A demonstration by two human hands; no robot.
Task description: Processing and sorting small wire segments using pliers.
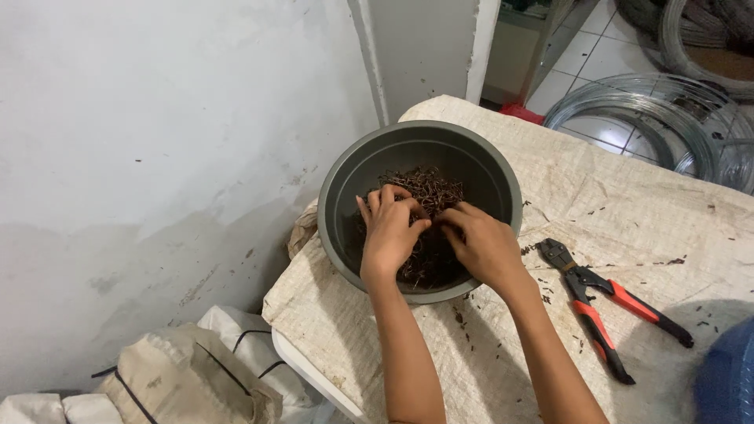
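A grey round bowl [487, 169] stands on a table covered with a pale woven sack cloth [628, 212]. Inside lies a tangled heap of small dark brown wire pieces [428, 188]. Both my hands reach into the bowl. My left hand [389, 232] rests on the heap with its fingers curled around some of the pieces. My right hand [483, 243] is beside it, fingertips pinching pieces at the middle of the heap. The lower part of the heap is hidden under my hands.
Red-handled black cutters [601, 306] lie on the cloth right of the bowl. Coils of bare wire [667, 118] sit on the tiled floor beyond the table. Filled sacks [181, 377] are stacked at lower left by the white wall. A blue object [726, 385] is at the right edge.
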